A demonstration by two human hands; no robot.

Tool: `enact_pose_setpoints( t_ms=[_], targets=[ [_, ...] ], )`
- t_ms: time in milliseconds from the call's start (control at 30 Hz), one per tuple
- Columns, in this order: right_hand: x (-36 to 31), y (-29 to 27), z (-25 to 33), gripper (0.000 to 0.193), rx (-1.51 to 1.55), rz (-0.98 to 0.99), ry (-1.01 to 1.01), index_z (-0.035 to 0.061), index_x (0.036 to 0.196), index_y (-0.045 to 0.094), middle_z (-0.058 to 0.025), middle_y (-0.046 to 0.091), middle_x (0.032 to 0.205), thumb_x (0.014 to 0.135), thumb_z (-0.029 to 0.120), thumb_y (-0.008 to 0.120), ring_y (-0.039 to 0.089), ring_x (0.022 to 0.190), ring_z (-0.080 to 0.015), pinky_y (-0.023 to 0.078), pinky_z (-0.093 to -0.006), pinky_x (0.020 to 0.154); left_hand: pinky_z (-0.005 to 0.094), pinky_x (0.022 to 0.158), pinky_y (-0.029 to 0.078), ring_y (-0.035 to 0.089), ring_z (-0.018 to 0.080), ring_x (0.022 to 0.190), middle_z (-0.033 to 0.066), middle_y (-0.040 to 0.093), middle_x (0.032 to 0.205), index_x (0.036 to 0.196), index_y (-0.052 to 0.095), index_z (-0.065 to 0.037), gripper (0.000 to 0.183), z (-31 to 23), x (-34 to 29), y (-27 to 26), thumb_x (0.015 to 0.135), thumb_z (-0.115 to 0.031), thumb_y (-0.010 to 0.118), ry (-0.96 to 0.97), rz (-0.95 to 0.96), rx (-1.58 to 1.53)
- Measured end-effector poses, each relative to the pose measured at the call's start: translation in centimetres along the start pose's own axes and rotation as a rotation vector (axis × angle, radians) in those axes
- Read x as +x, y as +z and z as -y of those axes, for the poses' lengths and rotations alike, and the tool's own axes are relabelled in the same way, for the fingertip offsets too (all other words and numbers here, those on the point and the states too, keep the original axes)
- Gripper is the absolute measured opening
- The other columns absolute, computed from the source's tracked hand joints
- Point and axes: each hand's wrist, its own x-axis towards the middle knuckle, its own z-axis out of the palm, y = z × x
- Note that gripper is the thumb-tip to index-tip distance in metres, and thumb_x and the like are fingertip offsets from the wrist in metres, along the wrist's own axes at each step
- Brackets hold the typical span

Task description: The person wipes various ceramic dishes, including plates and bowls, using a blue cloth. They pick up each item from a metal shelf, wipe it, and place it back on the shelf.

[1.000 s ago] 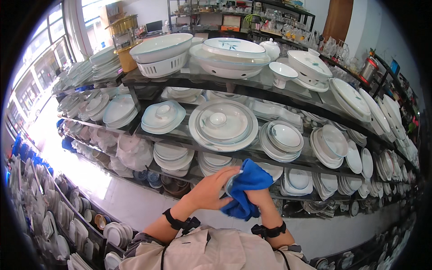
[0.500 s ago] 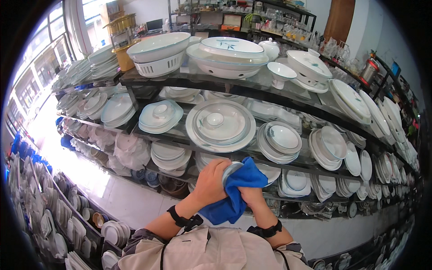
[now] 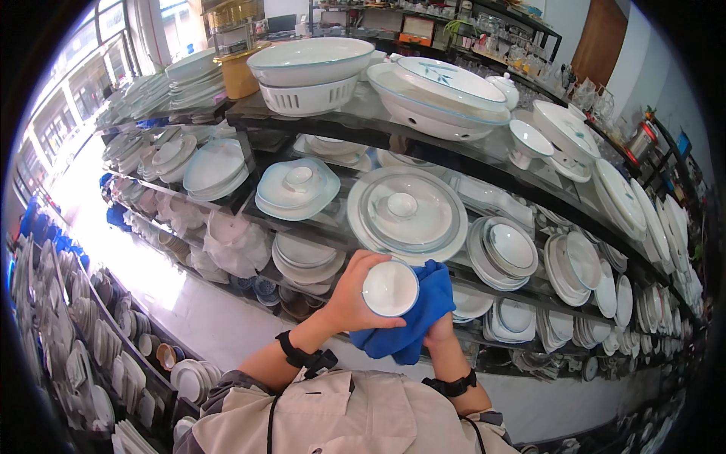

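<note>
A small white bowl [image 3: 390, 288] with a thin blue rim is gripped at its left side by my left hand [image 3: 349, 296], its hollow turned up toward me. My right hand [image 3: 439, 328] is closed on a bunched blue cloth [image 3: 423, 303], which drapes behind and below the bowl. Most of the right fingers are hidden by the cloth. Just beyond my hands, on the middle shelf, a tiny cup [image 3: 402, 205] rests on a stack of round plates [image 3: 454, 227].
Glass shelves with a dark front edge [image 3: 318, 130] run across before me. Large white bowls [image 3: 310, 64], oval dishes [image 3: 454, 79] and a footed cup [image 3: 531, 138] stand on top. Racks of upright plates [image 3: 76, 363] are at lower left. Pale floor [image 3: 227, 333] lies below.
The bowl, mostly covered by the cloth before, now shows its open inside. The cloth has moved to its right and underside. My view has shifted a little to the left.
</note>
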Motion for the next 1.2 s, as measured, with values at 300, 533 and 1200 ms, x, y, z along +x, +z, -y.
enact_pose_setpoints(
  t_ms=[300,533,1200],
  targets=[
    [11.3,6.4,-10.0,0.037,-0.109,-0.022,-0.069,0.0071,0.131,0.053,-0.0054,0.063,0.123,0.1,0.023,0.062,0.062,0.111,-0.017,0.052,-0.034,0.096,0.0409,0.1,0.044,0.053,0.0333,0.115,0.0162,0.05,0.125,0.136,0.045,-0.005,0.102,10.9,2.3,-12.8,0.053,-0.03,0.098,0.037,0.216,-0.097],
    [17.9,10.3,-16.2,0.041,-0.143,-0.117,-0.021,0.006,0.136,0.051,-0.0076,0.061,0.128,0.101,0.025,0.058,0.06,0.116,-0.0195,0.051,-0.0354,0.099,0.0425,0.098,0.046,0.055,0.0356,0.114,0.0166,0.051,0.123,0.135,0.047,-0.006,0.098,17.3,3.9,-21.1,0.054,-0.027,0.096,0.025,0.239,-0.041],
    [22.9,13.2,-15.2,0.034,-0.26,-0.428,-0.059,0.0085,0.13,0.052,-0.0056,0.061,0.117,0.105,0.032,0.054,0.06,0.103,-0.0179,0.052,-0.0357,0.092,0.0452,0.093,0.046,0.06,0.0367,0.108,0.0179,0.062,0.119,0.134,0.054,-0.001,0.092,32.3,6.7,-27.9,0.061,-0.044,0.09,-0.372,-0.079,0.593]
  ],
)
